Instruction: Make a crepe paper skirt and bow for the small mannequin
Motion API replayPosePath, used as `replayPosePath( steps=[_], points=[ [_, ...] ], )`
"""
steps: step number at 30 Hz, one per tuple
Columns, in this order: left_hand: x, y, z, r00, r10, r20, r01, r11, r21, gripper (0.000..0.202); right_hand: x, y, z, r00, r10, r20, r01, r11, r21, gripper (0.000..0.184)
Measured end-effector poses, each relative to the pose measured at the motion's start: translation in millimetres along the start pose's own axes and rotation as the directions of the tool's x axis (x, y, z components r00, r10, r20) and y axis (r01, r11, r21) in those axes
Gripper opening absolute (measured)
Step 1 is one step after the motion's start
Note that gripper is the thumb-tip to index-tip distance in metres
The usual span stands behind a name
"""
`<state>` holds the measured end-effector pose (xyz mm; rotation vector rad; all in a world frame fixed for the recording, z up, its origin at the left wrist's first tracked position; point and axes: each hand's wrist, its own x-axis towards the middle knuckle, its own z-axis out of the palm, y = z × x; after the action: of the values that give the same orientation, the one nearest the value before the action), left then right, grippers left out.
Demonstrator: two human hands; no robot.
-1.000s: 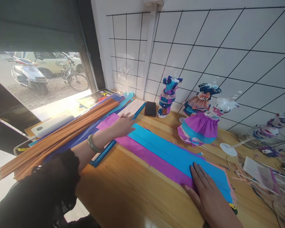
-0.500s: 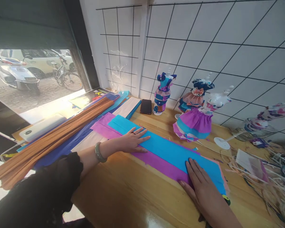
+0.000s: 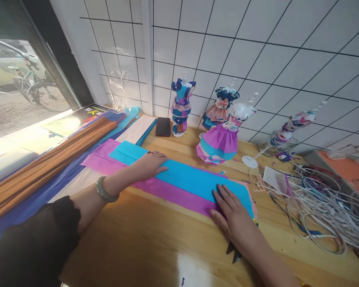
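A long blue strip of fabric or crepe paper [image 3: 188, 175] lies on a wider purple sheet [image 3: 167, 194] across the wooden table [image 3: 137, 239]. My left hand [image 3: 149, 164] rests on the blue strip left of its middle, fingers close together and thumb apart. Toward the strip's right end, my right hand [image 3: 231, 211] lies flat, its fingertips on the blue and its thumb near the purple edge. A pinkish edge shows under the right end. Dark pointed tips [image 3: 233, 253] stick out beneath my right wrist; the rest of that object is hidden.
Behind stand small mannequins in dresses, one with a purple-and-blue skirt [image 3: 219, 139], and a black phone [image 3: 163, 126]. Brown pleated material [image 3: 56, 159] and other folded sheets lie left. Tangled cords [image 3: 314, 207] spread on the right. A gridded wall [image 3: 197, 52] bounds the back.
My view has turned to the right, bringing more of the cords into sight. My left hand's spread fingers have drawn together on the blue strip. My right hand stays flat near its right end.
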<state>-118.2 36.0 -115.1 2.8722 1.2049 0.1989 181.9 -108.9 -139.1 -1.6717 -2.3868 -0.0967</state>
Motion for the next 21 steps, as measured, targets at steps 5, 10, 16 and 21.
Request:
replayPosePath(
  steps=[5,10,16,21],
  points=[
    [-3.7,-3.2,-0.4,0.999,-0.007,0.038,0.009,0.999,-0.052,0.052,-8.5,38.4,-25.8,0.913,0.391,-0.117,-0.374,0.916,0.146,0.044],
    [-4.5,-4.1,-1.0,0.999,-0.009,0.038,0.011,0.999,-0.044,0.052,-17.7,79.2,-26.0,0.789,0.607,0.097,-0.609,0.749,0.262,0.044],
    [-5.1,-2.8,-1.5,0.999,-0.017,0.039,0.018,0.999,-0.031,0.052,-14.4,81.1,-26.1,0.776,0.629,0.029,-0.598,0.721,0.351,0.041],
    [-6.1,-1.2,-2.7,0.999,-0.024,0.037,0.024,1.0,-0.019,0.052,-14.0,78.7,-23.9,0.801,0.597,0.048,-0.581,0.755,0.305,0.044]
  ],
)
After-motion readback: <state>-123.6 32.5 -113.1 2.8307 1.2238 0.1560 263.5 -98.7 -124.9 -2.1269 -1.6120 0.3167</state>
